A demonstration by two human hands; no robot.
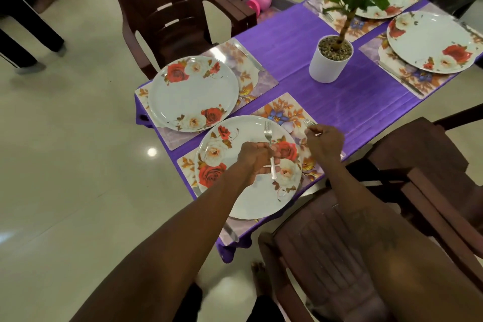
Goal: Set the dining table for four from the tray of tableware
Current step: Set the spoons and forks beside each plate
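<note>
Now left hand (254,162) grips fork (268,138) over plate (251,201); right hand (325,142) pinches second fork (309,122).

Home dining room: purple-clothed table (300,42), flowered plates (193,93) on placemats (261,78), brown plastic chairs (156,8) around, potted plant (329,60) at centre, glossy tiled floor (78,165).
</note>
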